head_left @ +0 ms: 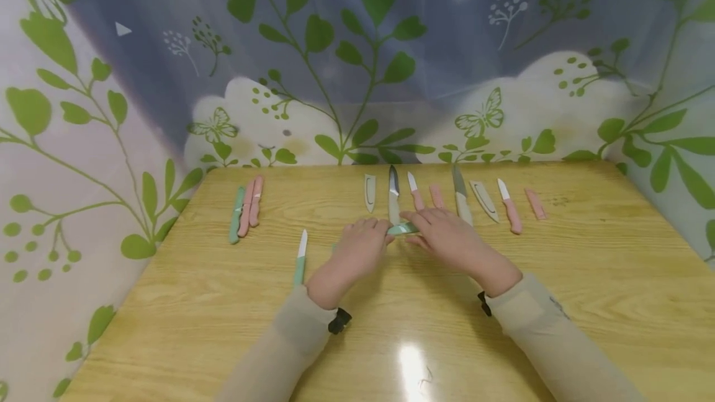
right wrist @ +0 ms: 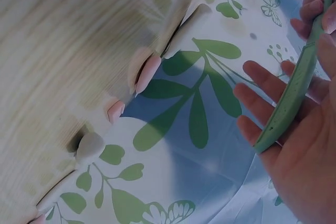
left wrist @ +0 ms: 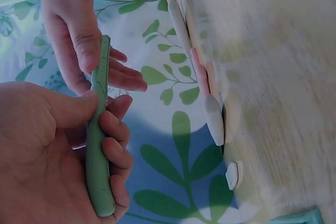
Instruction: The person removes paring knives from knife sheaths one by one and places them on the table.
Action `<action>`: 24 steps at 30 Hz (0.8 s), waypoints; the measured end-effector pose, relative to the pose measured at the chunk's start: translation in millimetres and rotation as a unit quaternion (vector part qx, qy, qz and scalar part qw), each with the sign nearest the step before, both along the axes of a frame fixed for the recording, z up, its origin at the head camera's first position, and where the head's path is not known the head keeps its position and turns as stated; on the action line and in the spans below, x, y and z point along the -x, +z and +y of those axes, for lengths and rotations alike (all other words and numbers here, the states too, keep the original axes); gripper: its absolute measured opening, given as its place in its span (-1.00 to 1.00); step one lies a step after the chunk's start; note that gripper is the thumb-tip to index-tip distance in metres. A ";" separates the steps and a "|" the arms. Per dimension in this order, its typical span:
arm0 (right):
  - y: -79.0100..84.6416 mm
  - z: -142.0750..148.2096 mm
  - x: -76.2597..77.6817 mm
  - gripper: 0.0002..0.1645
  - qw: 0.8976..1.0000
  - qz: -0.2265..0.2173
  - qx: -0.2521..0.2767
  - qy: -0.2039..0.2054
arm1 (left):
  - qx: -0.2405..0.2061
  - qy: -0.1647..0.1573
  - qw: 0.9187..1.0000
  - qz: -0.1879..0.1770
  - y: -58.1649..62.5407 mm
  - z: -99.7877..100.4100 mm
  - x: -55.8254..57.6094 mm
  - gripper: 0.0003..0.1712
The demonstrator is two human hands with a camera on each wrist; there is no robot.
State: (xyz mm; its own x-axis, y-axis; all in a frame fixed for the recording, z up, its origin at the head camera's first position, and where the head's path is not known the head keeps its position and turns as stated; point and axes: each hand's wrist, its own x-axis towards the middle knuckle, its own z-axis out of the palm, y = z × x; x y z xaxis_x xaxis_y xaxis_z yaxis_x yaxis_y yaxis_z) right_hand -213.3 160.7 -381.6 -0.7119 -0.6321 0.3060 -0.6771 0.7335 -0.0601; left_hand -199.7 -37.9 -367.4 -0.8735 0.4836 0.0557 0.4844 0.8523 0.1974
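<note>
Green knife (head_left: 403,229) was held over table (head_left: 603,278). Left hand (head_left: 359,244) curled round handle (left wrist: 96,166); right hand (head_left: 449,236) lightly pinched sheath (right wrist: 290,106), fingers nearly straight. Doing it well likely meant keeping sheath and handle in line, fingertips off the sheath mouth.

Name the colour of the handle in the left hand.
Green; the handle shows best in the left wrist view.

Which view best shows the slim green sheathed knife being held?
The left wrist view: the slim green sheathed knife shows nearly end to end, little covered. The right wrist view shows its sheath, handle partly hidden; the head view, mainly a short middle section.
</note>
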 end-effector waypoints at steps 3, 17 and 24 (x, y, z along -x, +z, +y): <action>0.1 -0.1 -0.4 -0.51 1.000 0.010 0.007 0.012 | -0.004 0.000 1.000 0.004 0.7 -0.3 -3.0 -0.67; 2.2 3.0 -1.2 -0.70 0.999 0.020 0.018 0.037 | -0.048 -0.007 0.999 -0.022 0.9 1.0 -4.4 -0.66; 3.7 6.4 -0.5 -0.73 0.998 -0.001 0.032 0.049 | -0.050 -0.016 0.998 -0.023 1.7 1.5 -3.0 -0.66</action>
